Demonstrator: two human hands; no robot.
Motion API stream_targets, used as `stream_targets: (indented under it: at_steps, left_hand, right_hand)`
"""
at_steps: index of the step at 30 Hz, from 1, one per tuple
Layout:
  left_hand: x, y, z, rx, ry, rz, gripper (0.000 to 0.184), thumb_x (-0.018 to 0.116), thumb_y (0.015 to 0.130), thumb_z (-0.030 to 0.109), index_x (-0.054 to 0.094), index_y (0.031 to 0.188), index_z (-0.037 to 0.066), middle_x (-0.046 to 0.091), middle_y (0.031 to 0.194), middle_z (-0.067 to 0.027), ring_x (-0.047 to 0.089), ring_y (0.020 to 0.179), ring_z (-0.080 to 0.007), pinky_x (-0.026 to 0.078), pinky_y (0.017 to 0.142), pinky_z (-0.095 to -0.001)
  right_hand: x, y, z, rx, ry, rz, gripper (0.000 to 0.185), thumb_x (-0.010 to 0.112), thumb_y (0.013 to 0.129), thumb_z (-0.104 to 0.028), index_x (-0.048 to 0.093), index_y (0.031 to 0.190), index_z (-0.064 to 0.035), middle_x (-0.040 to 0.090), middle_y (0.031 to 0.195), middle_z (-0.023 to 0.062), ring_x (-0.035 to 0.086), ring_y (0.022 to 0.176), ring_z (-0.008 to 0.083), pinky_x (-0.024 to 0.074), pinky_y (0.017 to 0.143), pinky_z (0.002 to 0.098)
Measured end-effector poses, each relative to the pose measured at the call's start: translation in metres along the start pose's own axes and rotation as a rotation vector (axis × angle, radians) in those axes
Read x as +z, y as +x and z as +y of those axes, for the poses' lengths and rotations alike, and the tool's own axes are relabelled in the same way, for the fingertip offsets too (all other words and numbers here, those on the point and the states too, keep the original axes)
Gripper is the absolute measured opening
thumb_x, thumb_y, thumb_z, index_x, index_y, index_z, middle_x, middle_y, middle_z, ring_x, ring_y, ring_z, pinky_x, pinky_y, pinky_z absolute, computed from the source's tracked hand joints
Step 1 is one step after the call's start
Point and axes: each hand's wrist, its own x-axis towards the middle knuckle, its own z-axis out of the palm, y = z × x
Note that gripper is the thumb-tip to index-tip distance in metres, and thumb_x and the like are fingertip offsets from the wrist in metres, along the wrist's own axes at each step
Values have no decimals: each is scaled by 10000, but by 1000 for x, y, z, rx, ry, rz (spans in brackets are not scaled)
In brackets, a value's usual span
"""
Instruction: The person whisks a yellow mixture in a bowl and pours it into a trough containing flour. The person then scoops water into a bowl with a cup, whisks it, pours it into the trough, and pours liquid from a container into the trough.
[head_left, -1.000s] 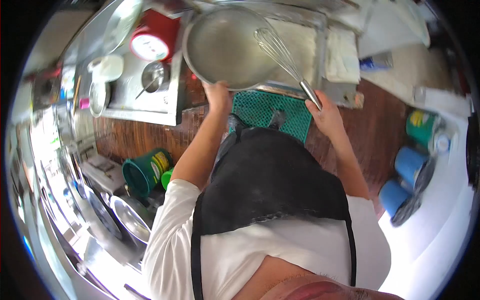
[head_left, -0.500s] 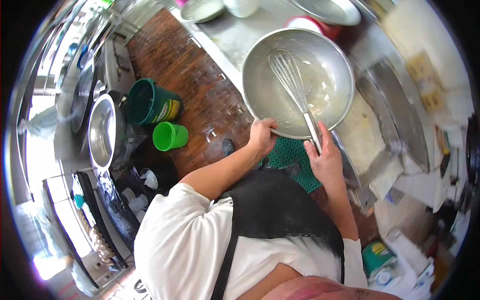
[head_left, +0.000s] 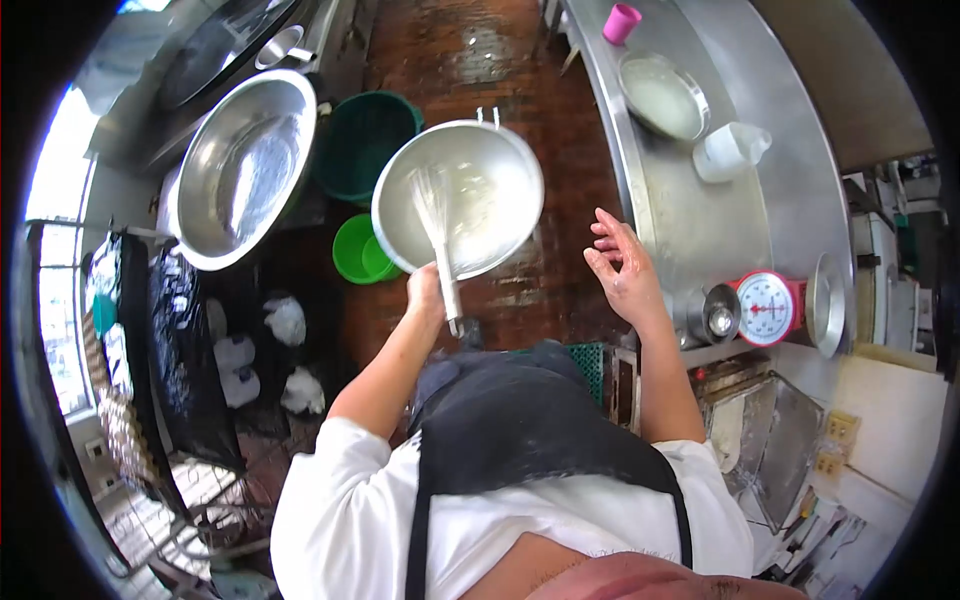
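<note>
A wide metal bowl, its inside wet and smeared, hangs over the brick floor in my left hand, whose fingers grip the near rim. Inside it leans a wire whisk, its handle sticking out over the rim beside my left hand. My right hand is raised to the right of the bowl, fingers apart and wet, holding nothing, near the edge of the metal counter.
On the counter are a pink cup, a bowl of pale contents, a white jug and a red scale. At left stand a large steel bowl, a dark green bucket and a light green bucket.
The view has swung toward the left side of the room, with the bowl now over the floor near the buckets. My right hand has let go of the whisk handle and moved away.
</note>
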Motion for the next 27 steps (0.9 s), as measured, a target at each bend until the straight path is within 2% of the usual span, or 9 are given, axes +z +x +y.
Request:
stream_targets:
  at_steps: [6,10,15,16,18,19,21,25,27]
  left_hand:
    - [-55,97,62,23,-48,75,268,517,888,85,613,1104,-41,679,1043,-167,693,884,-287,602,776,-431]
    - [-63,133,102,-13,137,252,219,542,870,139,649,1000,0,683,885,-105,673,733,-217,578,620,-342]
    - [-62,172,118,-53,-74,323,110,539,831,133,610,819,50,538,581,-20,531,455,-154,465,425,-290]
    - [-63,181,114,-25,-109,434,121,547,831,157,615,788,66,530,567,-8,504,428,-144,424,381,-302]
    - [-67,187,114,-91,11,506,124,552,831,167,619,770,83,518,554,-1,499,433,-143,418,393,-307]
    - [-80,197,103,-93,-60,516,117,555,826,162,616,759,88,519,557,-2,501,440,-145,422,403,-307]
    - [-92,196,95,-108,-161,517,105,562,817,157,609,743,99,521,560,-3,506,451,-149,429,422,-304]
    - [-91,201,84,-110,-302,542,115,559,827,171,610,752,99,562,598,-12,532,482,-164,443,447,-315]
    - [-91,211,77,-106,-406,654,144,554,848,175,611,755,82,580,614,-24,549,507,-164,460,477,-328]
  right_hand:
    - [-31,163,42,70,-107,236,688,706,895,-188,366,1486,-99,661,1078,161,646,925,215,532,828,343]
    - [-63,348,116,197,-349,286,881,720,867,-359,215,1537,-90,644,1162,256,662,1050,350,512,916,414]
    - [-102,642,327,174,-618,424,1004,698,830,-443,122,1537,-23,638,1185,282,621,1138,379,462,985,424]
    - [-116,686,375,419,-605,350,860,685,825,-411,316,1473,16,662,1150,260,629,1133,350,463,980,419]
    - [-149,749,481,201,-794,264,608,674,823,-456,645,1154,53,680,1110,255,638,1098,373,477,955,430]
    - [-160,770,506,324,-802,322,666,660,833,-529,639,1154,54,684,1091,256,648,1064,386,487,932,450]
    - [-141,769,423,444,-1038,437,669,643,836,-604,660,1133,-5,704,1075,202,663,1036,376,502,902,461]
    - [-25,754,249,-51,-912,376,574,670,845,-571,681,1080,-48,709,1028,187,675,964,359,515,829,437]
    - [93,722,136,-280,-698,193,389,716,879,-402,683,1027,-44,703,928,144,666,841,290,508,765,381]
